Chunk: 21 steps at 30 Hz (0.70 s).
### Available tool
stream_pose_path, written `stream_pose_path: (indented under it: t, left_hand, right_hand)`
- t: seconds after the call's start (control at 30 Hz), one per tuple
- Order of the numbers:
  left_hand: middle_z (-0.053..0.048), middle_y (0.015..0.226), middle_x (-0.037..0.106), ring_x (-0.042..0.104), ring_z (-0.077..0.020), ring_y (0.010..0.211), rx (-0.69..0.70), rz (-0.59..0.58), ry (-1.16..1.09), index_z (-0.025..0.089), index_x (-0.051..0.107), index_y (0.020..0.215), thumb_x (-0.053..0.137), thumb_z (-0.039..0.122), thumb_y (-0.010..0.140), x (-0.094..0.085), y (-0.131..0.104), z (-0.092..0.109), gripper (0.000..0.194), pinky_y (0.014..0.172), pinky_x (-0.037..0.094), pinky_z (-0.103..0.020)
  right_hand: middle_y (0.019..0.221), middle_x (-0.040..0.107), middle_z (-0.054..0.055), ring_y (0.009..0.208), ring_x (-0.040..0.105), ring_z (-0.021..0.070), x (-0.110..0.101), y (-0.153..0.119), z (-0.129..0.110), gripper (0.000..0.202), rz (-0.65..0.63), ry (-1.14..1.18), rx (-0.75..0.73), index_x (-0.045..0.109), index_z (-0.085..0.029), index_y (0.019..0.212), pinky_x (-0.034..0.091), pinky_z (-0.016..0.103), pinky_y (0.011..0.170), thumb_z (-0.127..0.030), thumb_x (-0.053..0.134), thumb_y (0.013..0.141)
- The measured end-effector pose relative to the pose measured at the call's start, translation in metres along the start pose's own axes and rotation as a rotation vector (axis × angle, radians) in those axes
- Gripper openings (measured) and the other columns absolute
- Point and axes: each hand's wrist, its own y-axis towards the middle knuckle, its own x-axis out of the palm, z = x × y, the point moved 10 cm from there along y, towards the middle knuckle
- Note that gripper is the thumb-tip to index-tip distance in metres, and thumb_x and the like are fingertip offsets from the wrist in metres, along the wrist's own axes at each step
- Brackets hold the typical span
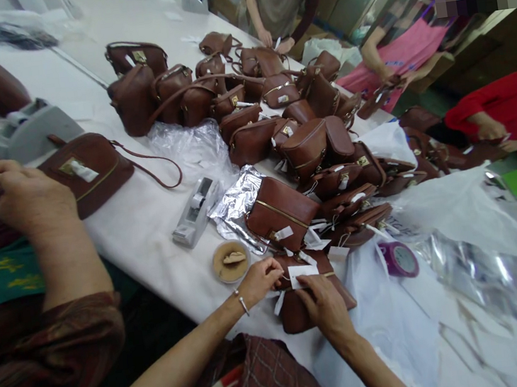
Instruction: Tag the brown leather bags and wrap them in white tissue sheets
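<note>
A brown leather handbag [297, 310] lies on the table right in front of me. Over it, the fingers of my right hand [327, 303] are closed on the edge of a white paper tag [303, 271]. My left hand [261, 280], with a bracelet at the wrist, is pinched beside the tag's left edge, where a thin white string shows at the fingertips. Just beyond lies another brown bag [282, 210] with a gold zip, partly on crumpled silver foil [240, 202]. More white tags hang between these two bags.
Many brown bags [304, 146] are heaped across the table. Left of my hands are a round tub [231, 262] and a grey tape dispenser [197, 211]. A purple tape roll [399, 259] sits on plastic at right. Co-workers' hands [34, 191] work at left and across the table.
</note>
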Motion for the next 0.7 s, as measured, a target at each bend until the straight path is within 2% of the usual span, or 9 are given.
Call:
stream_pose_path:
  t: [0.1, 0.3, 0.53, 0.63, 0.7]
  left_hand:
    - [0.002, 0.066, 0.061, 0.057, -0.0132, 0.062, 0.045, 0.007, 0.085, 0.018, 0.058, 0.077, 0.053, 0.035, 0.079, 0.000, -0.001, 0.006, 0.017, 0.057, 0.043, -0.022]
    - [0.002, 0.071, 0.060, 0.056, -0.0149, 0.073, 0.155, 0.046, 0.255, 0.019, 0.059, 0.072, 0.052, 0.026, 0.080, 0.002, -0.001, 0.020, 0.012, 0.071, 0.042, -0.025]
    - [0.000, 0.078, 0.061, 0.057, -0.0160, 0.077, 0.199, 0.068, 0.367, 0.019, 0.060, 0.076, 0.050, 0.024, 0.083, 0.002, 0.001, 0.020, 0.013, 0.073, 0.042, -0.025]
    - [-0.001, 0.079, 0.062, 0.057, -0.0159, 0.078, 0.204, 0.068, 0.404, 0.019, 0.060, 0.077, 0.049, 0.023, 0.084, 0.003, 0.000, 0.019, 0.013, 0.075, 0.042, -0.026]
    - [-0.001, 0.080, 0.061, 0.056, -0.0159, 0.079, 0.204, 0.071, 0.427, 0.019, 0.059, 0.078, 0.048, 0.023, 0.084, 0.003, -0.002, 0.020, 0.013, 0.075, 0.041, -0.026]
  right_hand:
    - [0.104, 0.068, 0.006, 0.100, 0.059, 0.0205, 0.002, 0.013, 0.012, 0.022, -0.016, 0.048, 0.113, 0.065, -0.020, 0.109, 0.044, 0.030, 0.091, -0.021, 0.056, 0.089]
    - [0.092, 0.064, 0.005, 0.093, 0.060, 0.0186, 0.005, 0.036, 0.008, 0.015, -0.115, 0.011, 0.174, 0.067, -0.022, 0.086, 0.044, 0.026, 0.084, -0.020, 0.052, 0.089]
    - [0.092, 0.063, 0.008, 0.090, 0.059, 0.0208, 0.015, 0.038, -0.003, 0.012, -0.184, -0.104, 0.147, 0.060, -0.019, 0.083, 0.042, 0.028, 0.078, -0.010, 0.050, 0.083]
    - [0.091, 0.064, 0.009, 0.090, 0.058, 0.0222, 0.018, 0.037, -0.008, 0.016, -0.139, -0.058, 0.098, 0.060, -0.018, 0.083, 0.041, 0.030, 0.078, -0.007, 0.048, 0.081]
    - [0.083, 0.064, 0.006, 0.081, 0.058, 0.0204, 0.015, 0.035, -0.003, 0.013, -0.065, 0.106, 0.132, 0.059, -0.019, 0.079, 0.041, 0.030, 0.074, -0.009, 0.049, 0.079]
